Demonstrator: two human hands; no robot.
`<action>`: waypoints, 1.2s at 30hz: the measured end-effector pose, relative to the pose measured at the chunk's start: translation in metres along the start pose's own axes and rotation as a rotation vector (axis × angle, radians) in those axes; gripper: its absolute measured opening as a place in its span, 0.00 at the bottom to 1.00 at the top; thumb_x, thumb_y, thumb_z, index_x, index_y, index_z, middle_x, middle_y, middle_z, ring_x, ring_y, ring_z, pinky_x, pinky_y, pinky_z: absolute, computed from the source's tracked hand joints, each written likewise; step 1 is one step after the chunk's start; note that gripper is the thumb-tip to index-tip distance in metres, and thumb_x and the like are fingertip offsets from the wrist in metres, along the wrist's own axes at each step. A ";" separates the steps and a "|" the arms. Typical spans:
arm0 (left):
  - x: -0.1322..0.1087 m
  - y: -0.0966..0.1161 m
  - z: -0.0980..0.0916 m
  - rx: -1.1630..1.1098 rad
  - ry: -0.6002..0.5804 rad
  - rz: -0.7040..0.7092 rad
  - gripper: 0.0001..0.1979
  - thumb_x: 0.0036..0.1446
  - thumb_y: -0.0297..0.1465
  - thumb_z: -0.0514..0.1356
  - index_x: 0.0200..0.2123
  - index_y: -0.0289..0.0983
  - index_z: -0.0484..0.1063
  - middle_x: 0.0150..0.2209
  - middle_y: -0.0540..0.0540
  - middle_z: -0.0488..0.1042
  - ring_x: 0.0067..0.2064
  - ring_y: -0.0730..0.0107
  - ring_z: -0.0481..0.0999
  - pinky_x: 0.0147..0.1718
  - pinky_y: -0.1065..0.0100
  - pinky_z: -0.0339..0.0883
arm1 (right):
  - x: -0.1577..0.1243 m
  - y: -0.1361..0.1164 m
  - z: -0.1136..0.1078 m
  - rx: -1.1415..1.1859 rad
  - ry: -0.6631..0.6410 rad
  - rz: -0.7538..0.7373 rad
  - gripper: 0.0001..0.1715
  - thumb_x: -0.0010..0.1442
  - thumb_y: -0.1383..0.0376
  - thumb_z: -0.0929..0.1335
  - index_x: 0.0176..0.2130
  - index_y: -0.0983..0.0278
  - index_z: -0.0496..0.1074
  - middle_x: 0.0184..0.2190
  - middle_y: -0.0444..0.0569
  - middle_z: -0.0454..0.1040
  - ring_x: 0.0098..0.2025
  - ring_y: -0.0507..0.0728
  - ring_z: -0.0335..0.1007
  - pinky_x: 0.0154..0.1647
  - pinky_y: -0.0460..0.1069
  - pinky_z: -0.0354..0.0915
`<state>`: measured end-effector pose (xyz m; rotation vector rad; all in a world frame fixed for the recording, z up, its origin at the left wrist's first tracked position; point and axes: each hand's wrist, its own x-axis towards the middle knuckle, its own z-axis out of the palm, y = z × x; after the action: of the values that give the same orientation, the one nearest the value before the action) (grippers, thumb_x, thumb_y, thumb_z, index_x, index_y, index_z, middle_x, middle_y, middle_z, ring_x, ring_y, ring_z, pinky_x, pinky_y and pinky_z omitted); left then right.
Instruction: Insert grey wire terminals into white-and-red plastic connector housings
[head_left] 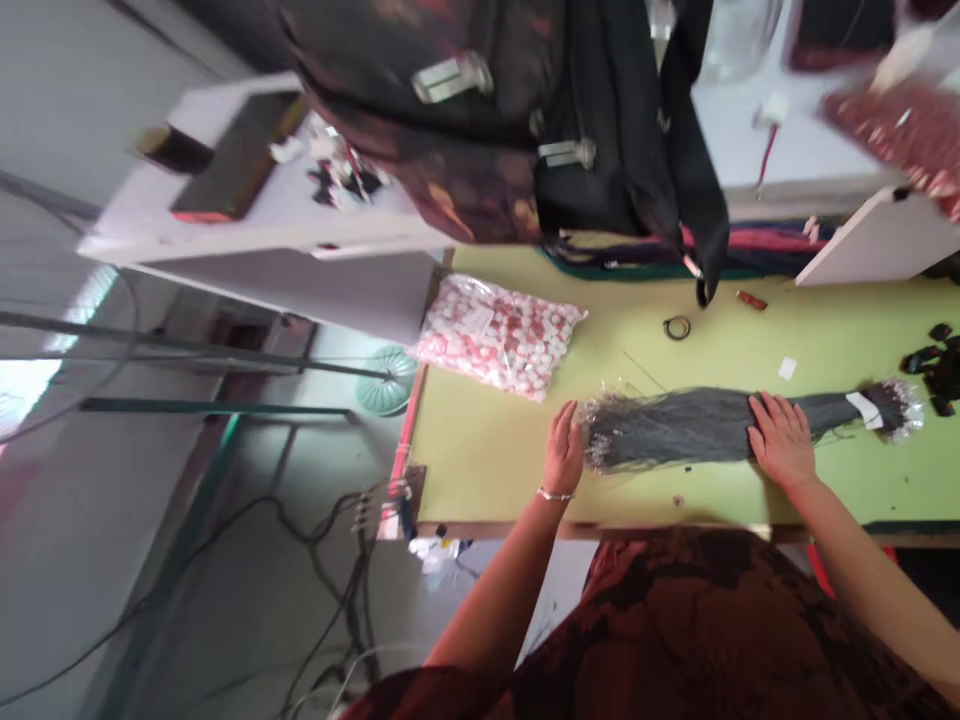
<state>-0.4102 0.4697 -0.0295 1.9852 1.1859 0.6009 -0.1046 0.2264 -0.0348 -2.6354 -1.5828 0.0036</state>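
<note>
A long bundle of thin grey wires (675, 428) lies across the yellow-green tabletop (480, 455), its ends tipped with small shiny terminals. A white band (865, 410) wraps the bundle near its right end. My right hand (782, 440) rests flat on top of the wires, right of their middle, with fingers extended. At the bundle's left end, my left hand (564, 455) stands upright on its edge, fingers straight and close to the terminal tips. Whether it touches them I cannot tell.
Behind my left hand lies a clear bag of red and white small parts (499, 335). A black ring (676, 328), a small red item (751, 300) and black parts (937, 370) are on the table. A dark backpack (487, 130) overhangs from the white shelf (247, 235).
</note>
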 end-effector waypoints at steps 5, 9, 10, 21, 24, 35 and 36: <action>0.032 0.005 -0.013 0.051 0.086 0.046 0.19 0.63 0.36 0.50 0.55 0.36 0.67 0.56 0.37 0.67 0.58 0.61 0.65 0.58 0.54 0.59 | -0.003 0.001 0.006 0.047 0.077 0.009 0.29 0.62 0.59 0.59 0.62 0.63 0.60 0.61 0.52 0.62 0.63 0.61 0.53 0.65 0.59 0.47; 0.048 0.020 -0.017 0.111 0.118 0.128 0.18 0.61 0.32 0.53 0.54 0.36 0.67 0.56 0.36 0.66 0.58 0.59 0.66 0.57 0.52 0.61 | -0.008 0.005 0.024 0.103 0.194 -0.034 0.34 0.61 0.58 0.56 0.66 0.61 0.52 0.60 0.53 0.62 0.62 0.64 0.56 0.64 0.62 0.48; 0.051 0.024 -0.018 0.127 0.115 0.153 0.19 0.61 0.31 0.53 0.54 0.37 0.67 0.56 0.36 0.66 0.59 0.58 0.66 0.57 0.51 0.61 | -0.009 0.007 0.029 0.118 0.211 -0.048 0.36 0.61 0.57 0.56 0.66 0.61 0.50 0.61 0.53 0.62 0.62 0.65 0.56 0.63 0.63 0.48; 0.090 0.063 -0.086 0.196 0.197 0.436 0.21 0.60 0.28 0.54 0.57 0.39 0.63 0.59 0.36 0.63 0.60 0.58 0.63 0.56 0.50 0.62 | -0.011 0.024 0.064 0.083 0.276 -0.103 0.44 0.55 0.51 0.56 0.68 0.55 0.42 0.57 0.52 0.67 0.56 0.70 0.63 0.58 0.65 0.54; 0.104 0.070 -0.104 0.233 0.216 0.481 0.20 0.61 0.28 0.53 0.57 0.40 0.64 0.59 0.37 0.63 0.61 0.59 0.62 0.57 0.50 0.61 | -0.004 0.027 0.067 0.070 0.289 -0.109 0.43 0.56 0.51 0.57 0.68 0.54 0.43 0.57 0.51 0.67 0.55 0.69 0.64 0.57 0.65 0.54; 0.101 0.073 -0.070 0.233 -0.098 0.544 0.18 0.61 0.33 0.52 0.53 0.40 0.68 0.54 0.39 0.68 0.57 0.58 0.67 0.57 0.51 0.61 | 0.013 -0.008 0.004 0.115 -0.006 0.101 0.28 0.64 0.60 0.59 0.61 0.61 0.61 0.62 0.51 0.61 0.63 0.59 0.52 0.65 0.59 0.42; 0.097 0.078 -0.056 0.244 -0.210 0.573 0.18 0.62 0.34 0.51 0.53 0.40 0.68 0.54 0.39 0.69 0.57 0.58 0.67 0.57 0.51 0.61 | 0.012 -0.008 0.004 0.139 -0.015 0.126 0.28 0.64 0.60 0.59 0.61 0.61 0.61 0.62 0.51 0.60 0.64 0.59 0.51 0.66 0.59 0.41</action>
<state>-0.3621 0.5510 0.0685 2.5474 0.5747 0.5196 -0.1060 0.2411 -0.0382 -2.6266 -1.3643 0.1355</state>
